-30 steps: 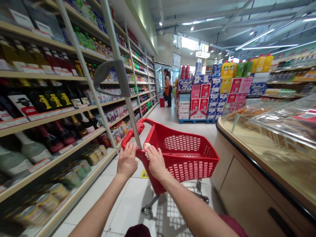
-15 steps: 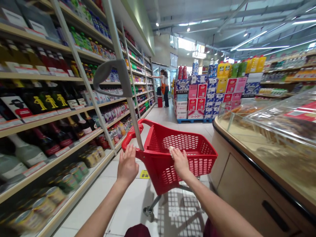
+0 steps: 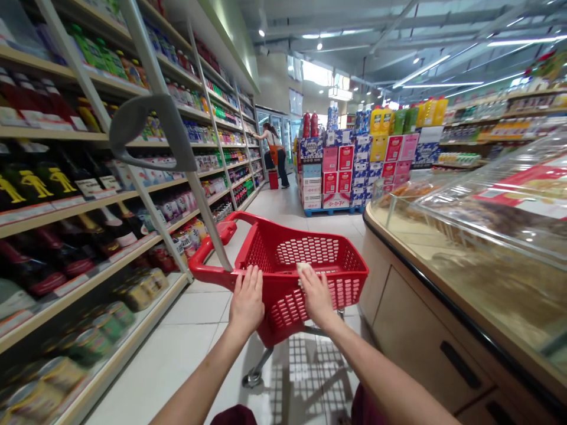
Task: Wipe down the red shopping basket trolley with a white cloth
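Note:
A red plastic shopping cart (image 3: 305, 251) with a perforated basket stands sideways in front of me. My left hand (image 3: 248, 301) lies against its near side by the rim, the fingers stretched out and close together, with nothing seen in them. Further along the same rim, my right hand (image 3: 316, 295) presses a crumpled white cloth (image 3: 304, 268) to the edge. Most of that cloth is hidden under the fingers. A grey pole with a looped grip (image 3: 153, 133) rises from the cart's handle end.
Shelves of bottles and cans (image 3: 110, 254) line the left side. A display counter (image 3: 411, 295) with clear covers curves along the right. Stacked drink boxes (image 3: 339, 171) stand on a blue pallet ahead. Further back, a person (image 3: 277, 153) reaches to the shelves.
My left hand has moved from the handle end to the basket's near side. The cart and shelves sit further left in view. My right hand stays at the rim with the cloth.

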Available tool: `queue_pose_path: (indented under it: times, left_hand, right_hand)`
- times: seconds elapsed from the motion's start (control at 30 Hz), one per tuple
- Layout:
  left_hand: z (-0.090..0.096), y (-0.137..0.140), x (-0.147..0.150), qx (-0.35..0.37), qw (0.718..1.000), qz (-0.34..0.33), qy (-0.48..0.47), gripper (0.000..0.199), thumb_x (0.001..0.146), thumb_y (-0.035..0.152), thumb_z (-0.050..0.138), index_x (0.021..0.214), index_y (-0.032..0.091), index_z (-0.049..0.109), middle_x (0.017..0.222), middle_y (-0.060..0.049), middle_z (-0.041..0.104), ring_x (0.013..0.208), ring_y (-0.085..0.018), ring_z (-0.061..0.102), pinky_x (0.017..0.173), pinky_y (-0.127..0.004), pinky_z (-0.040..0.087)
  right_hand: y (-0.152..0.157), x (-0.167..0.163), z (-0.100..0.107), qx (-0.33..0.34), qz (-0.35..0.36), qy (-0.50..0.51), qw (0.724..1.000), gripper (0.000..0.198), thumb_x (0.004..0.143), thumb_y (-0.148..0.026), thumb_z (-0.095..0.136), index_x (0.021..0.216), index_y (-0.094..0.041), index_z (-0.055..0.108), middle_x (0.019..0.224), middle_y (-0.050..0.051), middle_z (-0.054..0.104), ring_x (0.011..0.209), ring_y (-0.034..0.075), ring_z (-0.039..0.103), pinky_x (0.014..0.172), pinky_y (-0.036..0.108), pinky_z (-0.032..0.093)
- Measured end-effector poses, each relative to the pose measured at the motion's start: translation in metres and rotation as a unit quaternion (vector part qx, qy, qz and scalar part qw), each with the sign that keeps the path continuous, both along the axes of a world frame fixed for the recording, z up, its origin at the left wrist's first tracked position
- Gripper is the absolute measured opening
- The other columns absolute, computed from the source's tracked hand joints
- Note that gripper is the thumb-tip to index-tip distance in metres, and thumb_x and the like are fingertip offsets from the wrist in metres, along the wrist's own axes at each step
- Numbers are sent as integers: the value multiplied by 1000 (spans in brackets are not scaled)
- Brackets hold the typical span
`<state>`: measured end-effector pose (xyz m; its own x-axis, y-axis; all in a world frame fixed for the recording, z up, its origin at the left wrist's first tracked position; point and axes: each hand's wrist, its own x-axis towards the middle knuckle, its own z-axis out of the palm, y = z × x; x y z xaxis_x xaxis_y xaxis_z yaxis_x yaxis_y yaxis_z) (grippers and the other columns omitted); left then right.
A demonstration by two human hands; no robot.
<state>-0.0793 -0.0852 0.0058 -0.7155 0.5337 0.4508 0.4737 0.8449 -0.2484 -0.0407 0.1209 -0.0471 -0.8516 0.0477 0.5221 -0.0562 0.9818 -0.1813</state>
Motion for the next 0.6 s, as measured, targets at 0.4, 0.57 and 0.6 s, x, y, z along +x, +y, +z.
queue_pose_path:
  times: [0.4,0.57,0.6]
  left_hand:
    - [-7,-2,3,30,999,12,7,69,61,14,41,128,4,35,138,-13,30,130,-25,20,106,-44,17]
    - [-4,-4,3,27,1000,7,-3,68,61,14,41,128,5,36,138,-11,30,130,-24,20,107,-43,15]
    - [-3,-4,4,31,999,11,-3,68,61,15,41,127,4,36,138,-11,30,130,-24,20,107,-43,15]
  right_hand:
    - [47,9,-18,23,-25,10,999,62,72,3,31,128,-20,40,135,6,38,128,16,26,102,41,18]
    - [93,34,-48,0,-145,33,989,53,77,-1,30,125,-19,45,131,8,44,125,18,32,101,44,20]
    - [103,43,-60,-9,-170,22,985,52,77,-1,30,123,-17,47,130,9,44,124,19,33,101,44,21]
